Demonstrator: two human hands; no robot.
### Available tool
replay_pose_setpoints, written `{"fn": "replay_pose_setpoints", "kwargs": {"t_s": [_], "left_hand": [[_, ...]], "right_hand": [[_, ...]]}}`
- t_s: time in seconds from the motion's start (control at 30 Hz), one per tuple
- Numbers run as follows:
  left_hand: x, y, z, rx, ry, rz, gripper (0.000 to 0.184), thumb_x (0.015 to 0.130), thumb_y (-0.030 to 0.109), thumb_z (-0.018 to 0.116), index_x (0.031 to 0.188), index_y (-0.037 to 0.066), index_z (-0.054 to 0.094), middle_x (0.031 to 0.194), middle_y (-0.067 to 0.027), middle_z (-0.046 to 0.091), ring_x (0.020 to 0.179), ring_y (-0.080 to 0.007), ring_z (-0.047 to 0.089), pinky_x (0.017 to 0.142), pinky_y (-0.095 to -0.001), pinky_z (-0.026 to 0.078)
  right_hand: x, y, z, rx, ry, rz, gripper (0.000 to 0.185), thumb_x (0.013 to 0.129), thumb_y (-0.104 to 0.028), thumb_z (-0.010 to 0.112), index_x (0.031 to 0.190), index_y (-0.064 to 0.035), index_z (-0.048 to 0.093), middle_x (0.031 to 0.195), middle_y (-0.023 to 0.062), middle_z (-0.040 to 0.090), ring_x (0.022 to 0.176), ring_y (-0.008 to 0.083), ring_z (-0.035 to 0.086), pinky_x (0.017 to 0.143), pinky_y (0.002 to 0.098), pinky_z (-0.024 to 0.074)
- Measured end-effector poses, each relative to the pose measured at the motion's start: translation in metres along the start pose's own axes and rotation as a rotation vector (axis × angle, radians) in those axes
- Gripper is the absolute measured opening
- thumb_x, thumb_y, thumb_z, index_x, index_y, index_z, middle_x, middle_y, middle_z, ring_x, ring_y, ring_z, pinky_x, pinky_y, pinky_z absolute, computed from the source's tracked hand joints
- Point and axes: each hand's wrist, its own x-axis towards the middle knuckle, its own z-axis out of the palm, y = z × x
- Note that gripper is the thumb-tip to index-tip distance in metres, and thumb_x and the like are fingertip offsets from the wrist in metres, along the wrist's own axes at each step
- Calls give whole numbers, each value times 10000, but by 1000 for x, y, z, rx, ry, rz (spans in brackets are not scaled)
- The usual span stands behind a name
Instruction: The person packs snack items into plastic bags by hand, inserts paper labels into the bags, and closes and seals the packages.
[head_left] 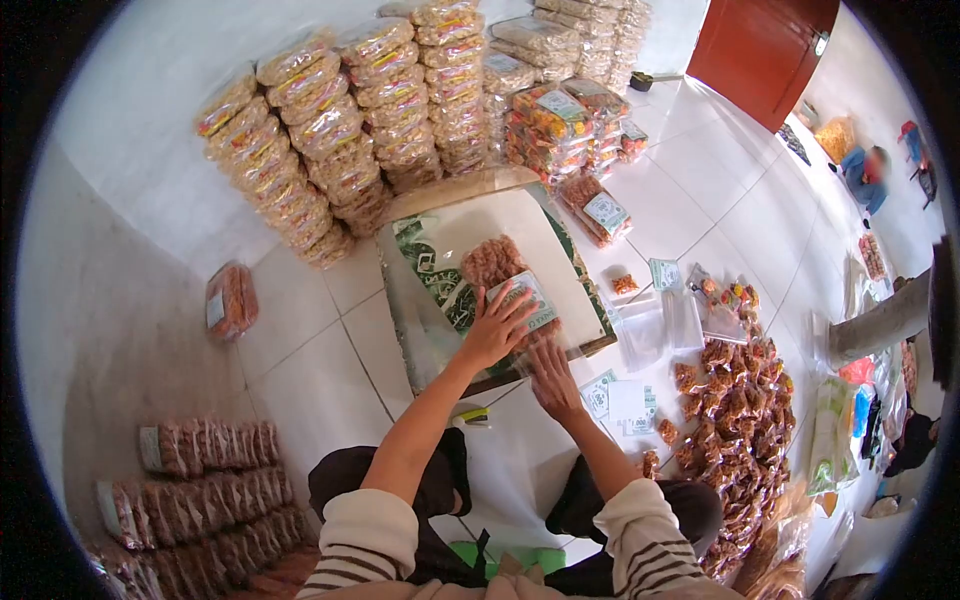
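A clear plastic bag of reddish-brown snacks [492,260] lies on a low board [510,222] covered with white and green sheeting. Near its middle is a printed paper label [530,292]. My left hand [497,325] rests on the bag with fingers spread, partly over the label's left side. At the bag's near end, my right hand [553,375] lies with its fingers stretched out, touching the plastic. Neither hand is wrapped around anything. On the floor by my left knee sits a yellow-green cutter-like tool [474,415], whose exact kind is unclear.
Stacks of packed snacks [310,110] line the back wall. A heap of small snack packets [735,430] spreads at right, near loose labels [625,400] and empty plastic bags [655,325]. Filled bags [205,490] lie at lower left. Another person [865,180] sits far right.
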Motion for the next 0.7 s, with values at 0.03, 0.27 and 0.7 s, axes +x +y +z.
{"fn": "replay_pose_setpoints", "kwargs": {"t_s": [0.03,0.27,0.7], "left_hand": [[0,0,0,32,-4,36,406,867,244,438,1268,223,384,1374,13,254,1301,-247,126,1021,-549,11],[-13,13,7,-120,182,-215,380,881,274,420,1244,164,397,1335,-80,290,1273,-299,168,999,-554,98],[-71,108,26,-189,210,-429,740,694,56,605,1316,66,203,1217,-189,327,1139,-377,296,962,-522,204]], "right_hand": [[5,5,7,-14,-23,-38,565,796,-147,497,1286,8,261,1361,186,210,1267,364,172,1028,447,187],[-29,6,15,182,230,153,259,720,-31,573,957,9,479,1160,196,385,1068,371,371,896,460,295],[8,12,-42,22,387,335,188,814,-158,500,727,1,550,740,177,562,736,364,514,635,437,412]]}}
